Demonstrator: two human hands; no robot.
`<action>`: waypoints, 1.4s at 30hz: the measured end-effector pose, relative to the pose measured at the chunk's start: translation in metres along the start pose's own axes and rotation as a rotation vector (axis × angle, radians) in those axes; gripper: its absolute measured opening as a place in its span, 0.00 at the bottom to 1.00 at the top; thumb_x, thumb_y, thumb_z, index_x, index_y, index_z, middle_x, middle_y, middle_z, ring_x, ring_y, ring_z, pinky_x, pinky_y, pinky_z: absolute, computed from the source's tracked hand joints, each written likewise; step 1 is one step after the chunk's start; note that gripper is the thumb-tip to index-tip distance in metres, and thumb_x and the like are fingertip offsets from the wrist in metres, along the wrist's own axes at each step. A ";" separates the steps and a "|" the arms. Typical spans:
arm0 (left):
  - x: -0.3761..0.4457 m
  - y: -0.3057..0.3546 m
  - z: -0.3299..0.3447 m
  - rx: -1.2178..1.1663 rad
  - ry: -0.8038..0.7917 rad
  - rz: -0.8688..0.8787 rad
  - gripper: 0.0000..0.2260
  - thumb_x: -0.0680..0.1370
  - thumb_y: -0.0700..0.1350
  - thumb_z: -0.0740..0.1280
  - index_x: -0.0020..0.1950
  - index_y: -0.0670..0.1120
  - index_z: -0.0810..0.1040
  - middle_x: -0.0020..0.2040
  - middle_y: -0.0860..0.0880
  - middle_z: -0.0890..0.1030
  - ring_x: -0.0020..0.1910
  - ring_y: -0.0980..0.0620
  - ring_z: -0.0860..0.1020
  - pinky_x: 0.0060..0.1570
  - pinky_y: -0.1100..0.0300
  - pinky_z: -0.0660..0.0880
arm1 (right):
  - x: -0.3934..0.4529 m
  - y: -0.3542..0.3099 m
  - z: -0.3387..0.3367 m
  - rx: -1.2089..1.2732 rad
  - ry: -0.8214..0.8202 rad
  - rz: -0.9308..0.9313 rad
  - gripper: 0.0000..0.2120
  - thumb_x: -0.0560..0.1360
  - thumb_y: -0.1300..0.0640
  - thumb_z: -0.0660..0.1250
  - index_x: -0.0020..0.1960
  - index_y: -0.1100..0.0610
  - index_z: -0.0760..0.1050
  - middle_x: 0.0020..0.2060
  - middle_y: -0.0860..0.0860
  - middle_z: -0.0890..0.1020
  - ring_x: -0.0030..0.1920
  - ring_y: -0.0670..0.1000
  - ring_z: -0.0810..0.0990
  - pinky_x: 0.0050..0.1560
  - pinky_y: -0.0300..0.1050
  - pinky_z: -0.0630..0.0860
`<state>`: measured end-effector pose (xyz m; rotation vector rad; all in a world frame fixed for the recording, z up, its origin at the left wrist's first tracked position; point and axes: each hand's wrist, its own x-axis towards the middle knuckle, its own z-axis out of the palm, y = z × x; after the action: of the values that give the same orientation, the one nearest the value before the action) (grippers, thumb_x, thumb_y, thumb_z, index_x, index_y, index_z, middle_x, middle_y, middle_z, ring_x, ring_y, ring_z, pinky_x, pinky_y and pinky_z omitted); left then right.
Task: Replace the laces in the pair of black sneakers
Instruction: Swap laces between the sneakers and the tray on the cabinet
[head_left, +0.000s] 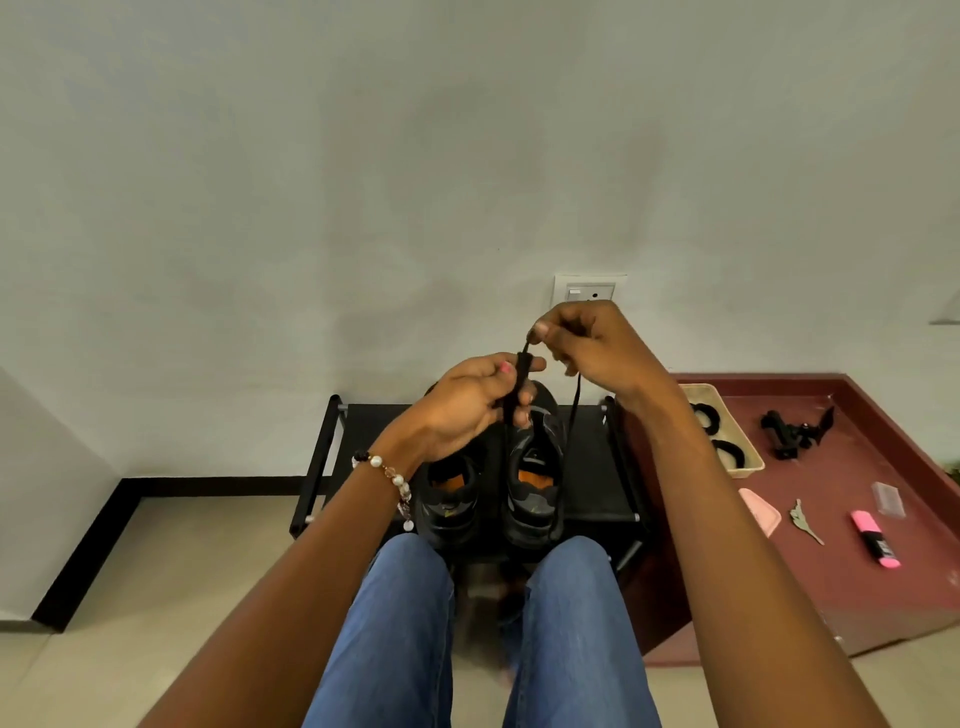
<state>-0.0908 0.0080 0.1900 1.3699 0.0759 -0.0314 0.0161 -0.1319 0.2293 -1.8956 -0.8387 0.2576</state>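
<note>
Two black sneakers with orange insoles stand side by side on a low black rack (597, 467): the left sneaker (449, 499) and the right sneaker (537, 478). A black lace (573, 415) runs up from the right sneaker. My left hand (467, 402) grips a folded bunch of the lace above the shoes. Just above and to its right, my right hand (592, 345) pinches the lace end between thumb and fingers. A loop of lace hangs from that hand down to the right sneaker.
A dark red ledge (831, 545) lies to the right with a cream tray (727, 431) holding black coiled items, a black clip, a pink highlighter (875, 538), a pink card and a key. A wall socket (589, 291) sits behind my hands. My jeans-clad knees are below.
</note>
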 end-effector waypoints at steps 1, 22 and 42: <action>-0.002 0.002 0.001 -0.093 -0.032 0.013 0.14 0.84 0.41 0.52 0.64 0.38 0.73 0.38 0.47 0.73 0.34 0.52 0.72 0.41 0.58 0.75 | 0.002 0.004 -0.001 0.018 0.040 0.018 0.09 0.80 0.58 0.64 0.43 0.56 0.81 0.27 0.46 0.74 0.30 0.43 0.72 0.35 0.44 0.72; -0.007 -0.002 0.001 -0.039 0.097 0.091 0.13 0.83 0.35 0.54 0.61 0.37 0.77 0.41 0.44 0.81 0.42 0.46 0.81 0.52 0.51 0.80 | 0.000 -0.011 0.004 -0.009 -0.039 -0.019 0.10 0.79 0.57 0.66 0.43 0.59 0.81 0.27 0.46 0.75 0.31 0.46 0.73 0.37 0.45 0.74; -0.010 -0.017 0.000 0.254 0.125 0.059 0.15 0.84 0.34 0.52 0.67 0.38 0.72 0.41 0.47 0.80 0.37 0.55 0.78 0.44 0.64 0.76 | -0.017 -0.001 0.007 -0.117 -0.130 -0.057 0.09 0.79 0.56 0.66 0.42 0.54 0.81 0.26 0.43 0.75 0.29 0.42 0.72 0.36 0.40 0.70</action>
<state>-0.1022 0.0039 0.1740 1.6267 0.1402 0.0977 -0.0002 -0.1375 0.2243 -1.9766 -1.0124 0.3048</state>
